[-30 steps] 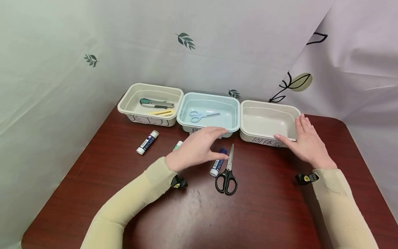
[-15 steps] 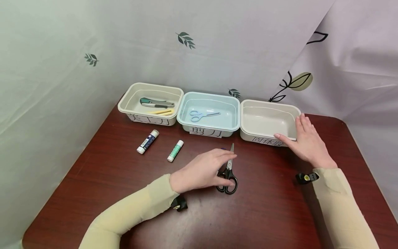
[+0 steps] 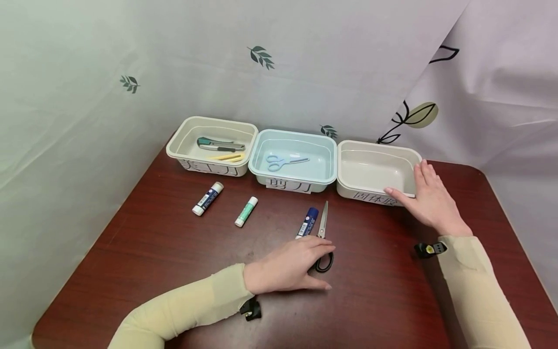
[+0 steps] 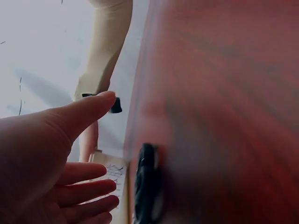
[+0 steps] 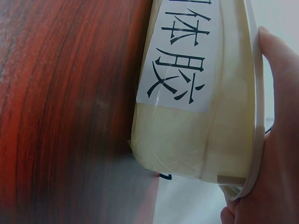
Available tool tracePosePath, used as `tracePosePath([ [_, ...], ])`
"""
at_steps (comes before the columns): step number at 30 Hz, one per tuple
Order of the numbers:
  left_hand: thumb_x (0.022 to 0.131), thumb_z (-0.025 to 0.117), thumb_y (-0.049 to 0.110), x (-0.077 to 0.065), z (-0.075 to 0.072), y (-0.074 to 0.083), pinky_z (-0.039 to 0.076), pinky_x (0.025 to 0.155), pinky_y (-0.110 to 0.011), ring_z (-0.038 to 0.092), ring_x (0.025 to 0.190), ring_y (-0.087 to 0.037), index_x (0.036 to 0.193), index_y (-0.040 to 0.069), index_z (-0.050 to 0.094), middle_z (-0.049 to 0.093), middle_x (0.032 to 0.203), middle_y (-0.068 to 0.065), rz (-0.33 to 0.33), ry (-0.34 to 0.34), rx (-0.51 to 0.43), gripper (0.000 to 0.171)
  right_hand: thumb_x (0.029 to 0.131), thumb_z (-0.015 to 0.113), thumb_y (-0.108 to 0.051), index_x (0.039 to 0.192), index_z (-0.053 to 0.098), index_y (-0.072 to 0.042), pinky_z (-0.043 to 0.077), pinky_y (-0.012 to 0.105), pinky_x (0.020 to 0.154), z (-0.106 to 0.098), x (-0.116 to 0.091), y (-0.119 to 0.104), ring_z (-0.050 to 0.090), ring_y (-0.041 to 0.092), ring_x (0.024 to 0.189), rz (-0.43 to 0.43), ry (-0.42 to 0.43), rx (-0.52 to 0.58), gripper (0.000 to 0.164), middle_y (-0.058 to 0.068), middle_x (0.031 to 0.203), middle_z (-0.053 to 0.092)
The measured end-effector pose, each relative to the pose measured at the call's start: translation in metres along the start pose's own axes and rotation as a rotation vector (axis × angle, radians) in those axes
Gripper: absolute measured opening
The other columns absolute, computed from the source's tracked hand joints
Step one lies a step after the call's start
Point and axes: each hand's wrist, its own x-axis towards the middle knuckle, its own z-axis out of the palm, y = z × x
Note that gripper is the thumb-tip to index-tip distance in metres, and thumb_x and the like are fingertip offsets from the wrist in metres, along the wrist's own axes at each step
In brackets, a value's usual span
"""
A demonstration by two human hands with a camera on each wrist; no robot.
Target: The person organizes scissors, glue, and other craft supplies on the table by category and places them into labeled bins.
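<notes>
My left hand (image 3: 289,265) hovers at the black handles of the scissors (image 3: 323,224), thumb and fingers spread apart. In the left wrist view a gap shows between the fingers and the dark scissor handles (image 4: 146,184). The hand hides part of those handles and the lower end of a blue glue stick (image 3: 308,221). My right hand (image 3: 436,203) rests on the right corner of the cream box (image 3: 344,190), its thumb at the front rim and its fingers straight along the side. A paper label (image 5: 180,60) with handwritten characters is on that box's front.
A light-blue box (image 3: 257,175) with small blue scissors (image 3: 279,163) stands in the middle. Left of it, another cream box (image 3: 174,154) holds utility knives (image 3: 220,145). A white-capped glue stick (image 3: 208,198) and a green one (image 3: 246,212) lie on the table.
My left hand has moved from above the glue sticks toward the table's front, down to the scissor handles. The green glue stick came into full view. My right hand stayed in place.
</notes>
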Motion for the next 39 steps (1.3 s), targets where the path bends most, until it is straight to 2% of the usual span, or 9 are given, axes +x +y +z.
tracePosePath([
  [9,0.09,0.076,0.049,-0.002,0.013,0.003,0.033,0.114,-0.03,0.049,0.133,-0.026,0.137,0.001,0.06,0.056,0.14,-0.013,-0.019,0.003,0.017,0.07,0.097,0.054,-0.064,0.155,0.009,0.015,-0.002,0.049,0.121,0.001,0.0,0.001,-0.006,0.041,0.152,0.006,0.001,0.002,0.108,0.032,0.163,-0.002],
  [18,0.091,0.076,0.045,0.001,0.016,0.004,0.033,0.114,-0.031,0.049,0.132,-0.027,0.136,0.002,0.061,0.057,0.139,-0.012,-0.012,0.004,0.061,0.064,0.097,0.054,-0.063,0.155,0.009,0.015,-0.003,0.049,0.121,0.0,-0.001,-0.001,-0.005,0.042,0.151,0.003,0.002,0.008,0.107,0.032,0.163,-0.003],
  [23,0.092,0.076,0.042,0.005,0.018,0.006,0.036,0.11,-0.026,0.051,0.126,-0.021,0.137,0.003,0.061,0.059,0.134,-0.007,0.026,-0.007,0.063,0.062,0.097,0.054,-0.063,0.155,0.009,0.015,-0.003,0.049,0.121,-0.001,-0.001,-0.001,-0.006,0.041,0.152,0.001,0.002,0.009,0.107,0.032,0.163,-0.003],
  [29,0.092,0.077,0.037,0.01,0.022,0.007,0.035,0.107,-0.02,0.052,0.12,-0.014,0.138,0.007,0.061,0.058,0.128,-0.001,0.136,-0.039,0.035,0.057,0.097,0.054,-0.063,0.155,0.009,0.016,-0.003,0.049,0.121,0.0,-0.001,-0.001,-0.005,0.042,0.151,0.001,0.001,0.01,0.107,0.032,0.163,-0.003],
  [31,0.092,0.078,0.036,0.01,0.023,0.007,0.035,0.107,-0.02,0.052,0.12,-0.014,0.137,0.009,0.061,0.057,0.128,-0.001,0.155,-0.035,0.026,0.055,0.097,0.054,-0.063,0.155,0.009,0.016,-0.003,0.049,0.121,0.0,0.0,-0.001,-0.005,0.042,0.151,0.001,0.001,0.009,0.107,0.032,0.163,-0.003],
  [35,0.091,0.079,0.035,0.01,0.025,0.005,0.033,0.109,-0.021,0.048,0.124,-0.016,0.139,0.009,0.058,0.053,0.134,-0.003,0.116,-0.009,-0.004,0.059,0.097,0.054,-0.063,0.155,0.01,0.016,-0.002,0.05,0.121,0.0,0.0,-0.001,-0.005,0.042,0.151,0.0,0.005,0.008,0.107,0.033,0.163,-0.001],
  [39,0.091,0.079,0.034,0.011,0.025,0.005,0.034,0.11,-0.024,0.048,0.127,-0.018,0.141,0.007,0.055,0.052,0.137,-0.007,0.066,0.011,0.023,0.061,0.097,0.054,-0.063,0.155,0.01,0.015,-0.001,0.05,0.121,0.001,0.0,0.0,-0.005,0.041,0.152,-0.001,0.008,0.007,0.107,0.033,0.163,0.0],
])
